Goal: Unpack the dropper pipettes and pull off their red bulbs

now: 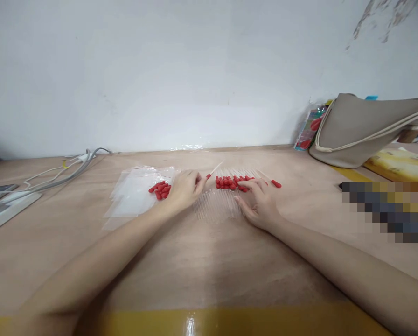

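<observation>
My left hand (185, 190) pinches a thin pale stick with a red end (208, 177); its shaft points up and to the right. To the right, a row of red-ended sticks (225, 182) lies on the table, with pale shafts pointing away. My right hand (261, 205) is over the right part of that row, thumb apart from the fingers and fingertips at the red ends. One red-ended stick (276, 184) lies beyond its fingers. Clear thin strips or tubes (216, 205) lie between my hands. More red pieces (160, 189) are left of my left hand, on clear plastic bags (132, 193).
A grey-beige bag (366, 130) with a cord leans at the right rear beside a colourful plastic pack (309, 130). Grey and white cables (69, 175) run along the left, near a white-edged object (13, 212). Yellow tape (195, 322) marks the table's front edge.
</observation>
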A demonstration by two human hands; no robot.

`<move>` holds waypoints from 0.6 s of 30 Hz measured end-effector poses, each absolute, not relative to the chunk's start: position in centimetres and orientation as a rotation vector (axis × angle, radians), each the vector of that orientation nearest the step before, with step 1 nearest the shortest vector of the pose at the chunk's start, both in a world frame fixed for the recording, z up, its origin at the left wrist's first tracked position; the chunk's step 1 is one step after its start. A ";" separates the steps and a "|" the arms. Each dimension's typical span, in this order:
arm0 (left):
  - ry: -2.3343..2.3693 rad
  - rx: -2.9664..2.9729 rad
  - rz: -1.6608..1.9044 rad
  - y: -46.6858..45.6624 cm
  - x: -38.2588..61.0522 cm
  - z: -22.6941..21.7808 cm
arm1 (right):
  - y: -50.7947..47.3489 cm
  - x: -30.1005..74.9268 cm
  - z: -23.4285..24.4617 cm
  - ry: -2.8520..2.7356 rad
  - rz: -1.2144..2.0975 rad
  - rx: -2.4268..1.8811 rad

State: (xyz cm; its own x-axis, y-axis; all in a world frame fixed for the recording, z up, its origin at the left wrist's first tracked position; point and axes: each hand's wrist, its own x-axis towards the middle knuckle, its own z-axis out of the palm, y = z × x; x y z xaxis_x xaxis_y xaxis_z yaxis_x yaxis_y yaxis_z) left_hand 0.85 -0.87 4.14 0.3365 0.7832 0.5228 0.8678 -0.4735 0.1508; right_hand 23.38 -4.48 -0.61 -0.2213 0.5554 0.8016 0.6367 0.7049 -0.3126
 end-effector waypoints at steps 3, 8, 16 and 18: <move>-1.198 -2.490 -0.736 -3.4 -2.0 2.9 | -4.3 23.4 -0.5 -1.935 -0.172 -0.910; -0.899 -2.396 -0.612 -5.1 -3.1 1.2 | -3.7 23.1 -0.8 -2.250 -0.169 -0.686; -0.742 -2.307 -0.700 -4.9 -1.4 1.4 | -3.4 22.4 -1.5 -2.281 -0.271 -0.616; -0.722 -2.299 -0.721 -4.9 -1.4 1.4 | -3.2 22.0 -1.7 -2.252 -0.286 -0.626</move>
